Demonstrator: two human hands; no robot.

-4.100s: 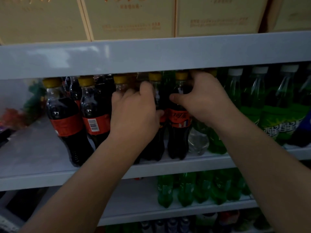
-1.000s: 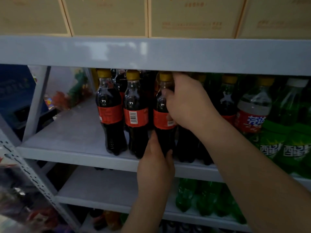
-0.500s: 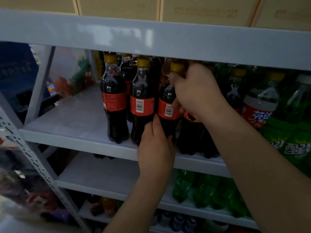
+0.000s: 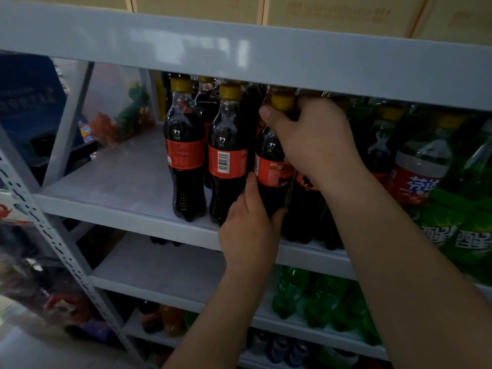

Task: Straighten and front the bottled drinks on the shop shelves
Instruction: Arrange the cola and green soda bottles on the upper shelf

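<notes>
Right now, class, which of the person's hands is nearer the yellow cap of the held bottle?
Right. The right hand grips the neck just under the cap; the left hand holds the bottle low down, well below the cap.

Both curled: left grip, right grip

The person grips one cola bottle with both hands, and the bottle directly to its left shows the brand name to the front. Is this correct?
Not quite. In the head view the neighbouring bottle turns its barcode to the front, not the brand name. The rest holds: the right hand grips the held cola bottle at the neck, the left hand at its lower body.
</notes>
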